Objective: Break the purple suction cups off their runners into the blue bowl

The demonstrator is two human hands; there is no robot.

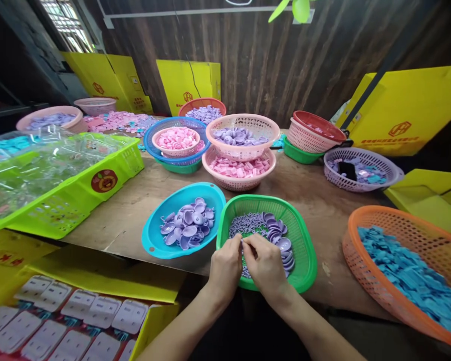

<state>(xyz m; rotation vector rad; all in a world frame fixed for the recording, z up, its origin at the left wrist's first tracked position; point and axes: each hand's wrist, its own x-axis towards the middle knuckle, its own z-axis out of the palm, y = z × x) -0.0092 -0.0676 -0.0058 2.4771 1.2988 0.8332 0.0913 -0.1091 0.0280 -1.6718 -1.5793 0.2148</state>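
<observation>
My left hand (225, 265) and my right hand (265, 263) meet fingertip to fingertip over the near side of a green basket (308, 260). Both are closed in a pinch; whatever is between the fingers is too small and hidden to name. Inside the basket lie small purple plastic pieces (248, 222) in a heap and round, dish-like purple pieces (284, 244) stacked in a row to the right. Touching its left side, a blue oval bowl (150, 240) holds more purple dish-like pieces (190, 230), some with short stems.
An orange basket (355, 250) of blue pieces stands at right. Behind are stacked pink baskets (242, 120), a blue basket (150, 133) and a purple basket (393, 175) with a phone (348, 170). A lime crate (78, 205) of clear packaging sits left, above a yellow carton (143, 281).
</observation>
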